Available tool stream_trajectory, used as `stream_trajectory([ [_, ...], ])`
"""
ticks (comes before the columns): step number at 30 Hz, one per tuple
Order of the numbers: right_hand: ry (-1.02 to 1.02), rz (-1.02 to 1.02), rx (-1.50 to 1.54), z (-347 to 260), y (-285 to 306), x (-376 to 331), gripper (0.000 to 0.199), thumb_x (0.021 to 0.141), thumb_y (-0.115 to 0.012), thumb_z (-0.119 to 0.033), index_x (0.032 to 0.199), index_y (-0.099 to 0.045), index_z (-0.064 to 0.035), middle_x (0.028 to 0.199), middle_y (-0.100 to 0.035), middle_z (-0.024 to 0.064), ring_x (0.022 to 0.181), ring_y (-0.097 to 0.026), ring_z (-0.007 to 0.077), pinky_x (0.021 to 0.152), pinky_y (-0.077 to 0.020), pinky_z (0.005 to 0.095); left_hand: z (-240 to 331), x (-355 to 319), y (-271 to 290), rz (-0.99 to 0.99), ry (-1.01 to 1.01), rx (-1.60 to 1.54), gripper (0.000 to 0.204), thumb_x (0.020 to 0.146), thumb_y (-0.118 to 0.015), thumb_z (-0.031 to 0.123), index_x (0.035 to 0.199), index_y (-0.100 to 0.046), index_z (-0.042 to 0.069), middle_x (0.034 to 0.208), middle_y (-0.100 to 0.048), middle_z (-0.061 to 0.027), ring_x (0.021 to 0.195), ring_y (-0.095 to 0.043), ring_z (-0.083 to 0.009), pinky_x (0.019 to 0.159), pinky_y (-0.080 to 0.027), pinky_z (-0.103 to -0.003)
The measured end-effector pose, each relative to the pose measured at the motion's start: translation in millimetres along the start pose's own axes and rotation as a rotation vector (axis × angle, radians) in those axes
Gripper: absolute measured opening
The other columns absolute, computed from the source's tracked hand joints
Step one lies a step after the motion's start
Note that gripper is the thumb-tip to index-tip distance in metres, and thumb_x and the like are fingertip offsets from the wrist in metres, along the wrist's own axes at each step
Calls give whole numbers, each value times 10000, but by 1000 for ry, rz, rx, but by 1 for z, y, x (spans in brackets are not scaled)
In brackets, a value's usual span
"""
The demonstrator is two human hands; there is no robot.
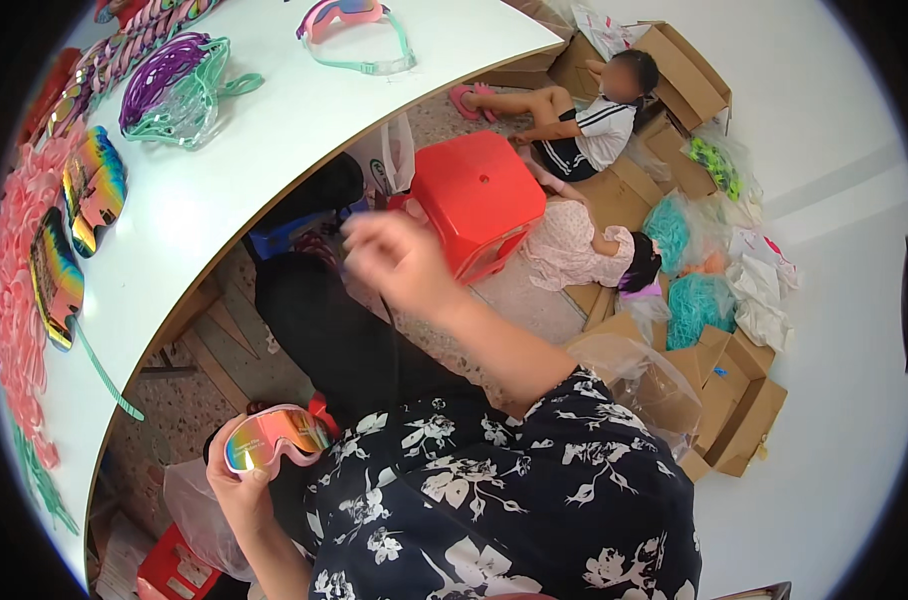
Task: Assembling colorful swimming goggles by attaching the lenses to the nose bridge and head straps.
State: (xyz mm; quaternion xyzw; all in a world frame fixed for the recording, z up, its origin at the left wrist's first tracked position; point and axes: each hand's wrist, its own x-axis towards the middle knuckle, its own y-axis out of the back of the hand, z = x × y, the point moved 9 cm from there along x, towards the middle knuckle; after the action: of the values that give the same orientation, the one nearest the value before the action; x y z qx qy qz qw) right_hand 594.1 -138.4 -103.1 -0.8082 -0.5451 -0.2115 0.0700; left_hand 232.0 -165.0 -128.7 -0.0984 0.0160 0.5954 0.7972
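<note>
Pink-framed swim goggles with an orange and rainbow mirrored lens are held in my left hand, low beside my lap. Its fingers and thumb grip one end of the frame. My right hand is raised over my dark-clad leg, near the red stool, with the fingers partly curled. Motion smears it, so whether anything small is in it cannot be told. On the white table lie another pair of goggles with a mint strap and two rainbow-mirrored lens pieces.
Pink straps pile along the table's left side, near a bundle of purple and mint straps. A red stool stands right of the table. Two people are on the floor among cardboard boxes and plastic bags.
</note>
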Motion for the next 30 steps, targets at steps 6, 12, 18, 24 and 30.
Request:
stream_trajectory([
  [6, -325, 686, 40, 113, 199, 31, 424, 919, -655, -88, 1317, -539, -1, 958, -620, 59, 687, -567, 103, 592, -491, 238, 1, 4, -8, -13, 20, -18, 826, 673, -925, 341, 1291, -560, -66, 1153, -662, -122, 1060, -658, -213, 955, -516, -334],
  [12, -545, 884, 102, 198, 292, -4, 547, 878, -637, -36, 1397, -467, -14, 887, -613, 101, 599, -553, 132, 482, -465, 274, 0, 8, -13, -25, 39, -2, 835, 667, -930, 346, 1289, -560, -70, 1158, -660, -126, 1067, -657, -216, 959, -518, -339],
  [18, -616, 830, 198, 211, 261, -15, 481, 879, -643, -47, 1341, -515, 0, 878, -614, 97, 585, -541, 128, 482, -455, 269, 1, 11, -18, -35, 65, 27, 846, 661, -934, 353, 1290, -558, -70, 1164, -658, -128, 1073, -655, -217, 966, -513, -341],
  [24, -610, 514, 67, 154, 158, -8, 335, 885, -670, -99, 1201, -625, 1, 887, -657, 66, 669, -583, 120, 584, -494, 273, 4, 12, -29, -57, 90, 36, 854, 656, -937, 370, 1286, -563, -69, 1170, -658, -126, 1074, -654, -215, 972, -503, -344],
  [30, -378, -93, -4, 59, 15, -19, 201, 878, -724, -144, 1051, -710, -40, 867, -668, 25, 745, -615, 89, 669, -510, 260, 5, 11, -31, -58, 46, 18, 859, 651, -938, 379, 1284, -565, -67, 1171, -658, -121, 1067, -654, -210, 963, -501, -338],
])
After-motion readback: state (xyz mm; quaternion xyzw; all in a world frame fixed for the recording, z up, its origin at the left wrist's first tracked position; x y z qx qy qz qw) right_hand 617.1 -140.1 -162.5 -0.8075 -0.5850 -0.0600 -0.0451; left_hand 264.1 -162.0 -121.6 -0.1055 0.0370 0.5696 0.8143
